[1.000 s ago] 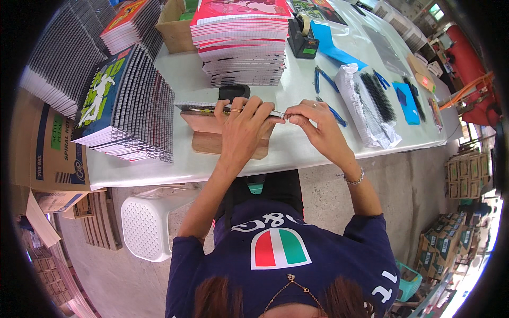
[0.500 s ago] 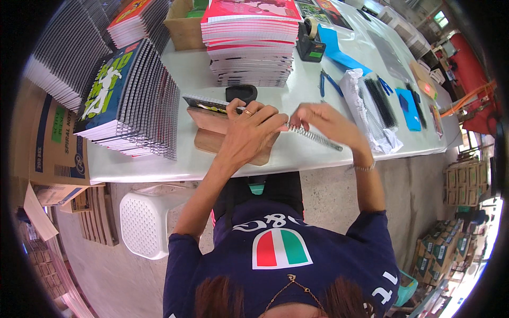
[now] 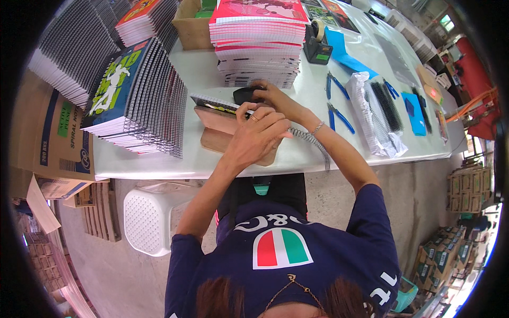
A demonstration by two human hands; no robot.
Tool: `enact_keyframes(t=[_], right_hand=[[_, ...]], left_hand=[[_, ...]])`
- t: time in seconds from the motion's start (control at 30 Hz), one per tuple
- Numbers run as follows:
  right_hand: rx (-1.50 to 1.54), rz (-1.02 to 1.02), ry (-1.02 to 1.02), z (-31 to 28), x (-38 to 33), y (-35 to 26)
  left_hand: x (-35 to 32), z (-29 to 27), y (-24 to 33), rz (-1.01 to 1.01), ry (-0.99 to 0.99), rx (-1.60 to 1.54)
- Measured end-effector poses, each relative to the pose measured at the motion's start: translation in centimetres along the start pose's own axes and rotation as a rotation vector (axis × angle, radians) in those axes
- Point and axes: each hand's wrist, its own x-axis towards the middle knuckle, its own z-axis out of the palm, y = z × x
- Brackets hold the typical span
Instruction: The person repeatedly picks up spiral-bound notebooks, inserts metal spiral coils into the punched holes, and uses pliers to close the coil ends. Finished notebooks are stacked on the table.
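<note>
My left hand is closed around the end of a spiral notebook, which leans on a wooden stand near the table's front edge. From beside its fingers a thin metal spiral coil sticks out to the right, loose at its far end and passing by my right forearm. Reaching across behind the left, my right hand has its fingers stretched onto a small black dish. Those fingertips are partly hidden at the dish, and nothing shows held in them.
A tall stack of pink notebooks stands behind the dish. Bound notebooks are piled at left. To the right lie two blue pliers, a tape dispenser and a white bag of coils. A white stool stands below.
My right hand has left the coil and moved left and away from me to the black dish. A second pair of pliers now shows where that hand was. My left hand keeps its hold.
</note>
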Motion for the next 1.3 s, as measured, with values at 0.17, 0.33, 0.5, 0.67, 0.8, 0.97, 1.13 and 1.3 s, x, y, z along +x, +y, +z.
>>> enact_keyframes(t=[0.17, 0.33, 0.5, 0.67, 0.8, 0.97, 1.13, 1.3], right_hand=[[0.086, 0.189, 0.041, -2.7, -2.4, -0.9], [-0.030, 0.362, 0.035, -5.5, -6.4, -0.9], [-0.149, 0.361, 0.169, -3.7, -8.9, -0.9], [-0.146, 0.304, 0.244, -2.7, -9.4, -0.3], [-0.021, 0.342, 0.212, -3.3, -9.2, 0.3], [0.841, 0.452, 0.301, -5.2, -9.4, -2.0], [1.465, 0.342, 0.226, -6.4, -9.6, -4.0], [1.187, 0.301, 0.096, -6.5, -9.4, -5.1]], left_hand=[[0.4, 0.0, 0.3, -0.067, -0.001, -0.037], [0.0, -0.4, 0.0, -0.051, -0.038, -0.056], [0.3, -0.3, 0.3, -0.008, -0.020, 0.051], [0.6, -0.4, 0.1, -0.021, -0.051, 0.060], [0.7, -0.6, 0.0, -0.085, -0.069, -0.061], [0.8, -0.7, 0.2, -0.064, -0.058, -0.043], [1.0, -0.6, 0.3, -0.053, -0.049, -0.027], [1.0, -0.5, 0.2, -0.055, -0.025, -0.021]])
